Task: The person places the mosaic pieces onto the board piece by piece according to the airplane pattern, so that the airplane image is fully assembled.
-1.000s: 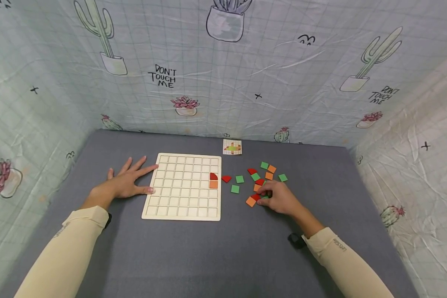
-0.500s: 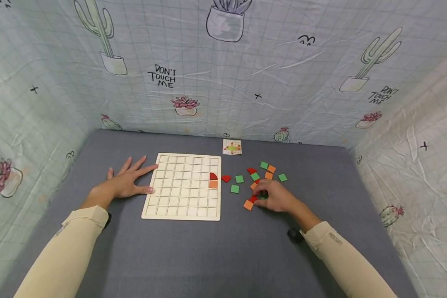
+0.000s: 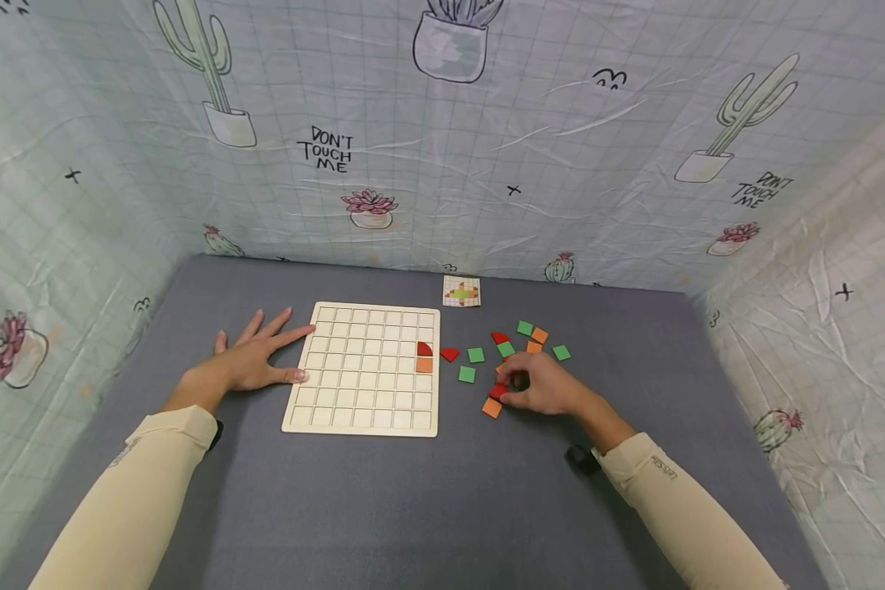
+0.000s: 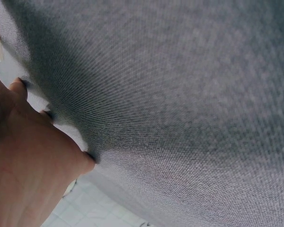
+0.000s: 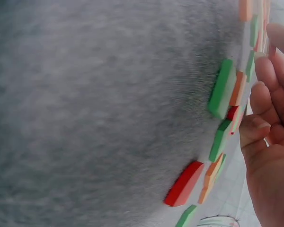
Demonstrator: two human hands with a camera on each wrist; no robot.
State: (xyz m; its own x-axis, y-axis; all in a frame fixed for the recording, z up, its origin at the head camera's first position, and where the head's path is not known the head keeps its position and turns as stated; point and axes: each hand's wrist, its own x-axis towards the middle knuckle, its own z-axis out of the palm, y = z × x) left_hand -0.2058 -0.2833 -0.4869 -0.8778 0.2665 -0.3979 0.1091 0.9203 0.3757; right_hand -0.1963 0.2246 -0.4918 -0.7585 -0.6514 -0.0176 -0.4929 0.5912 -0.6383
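A cream gridded board lies flat left of centre in the head view, with one red quarter-round tile and one orange square tile in its right-hand cells. My left hand lies with fingers spread, its index finger and thumb touching the board's left edge; in the left wrist view this hand rests on the cloth. My right hand is low over the loose tiles, thumb and forefinger pinching a red tile beside an orange square. In the right wrist view the right hand has its fingers curled; part of the pile is hidden under it.
Several green tiles, orange tiles and red tiles lie loose right of the board. A small pattern card sits behind them near the printed back curtain. Grey cloth covers the table.
My right hand has shifted slightly left and towards me, and the red tile and orange square by its fingertips moved with it. The left hand and board have stayed put.
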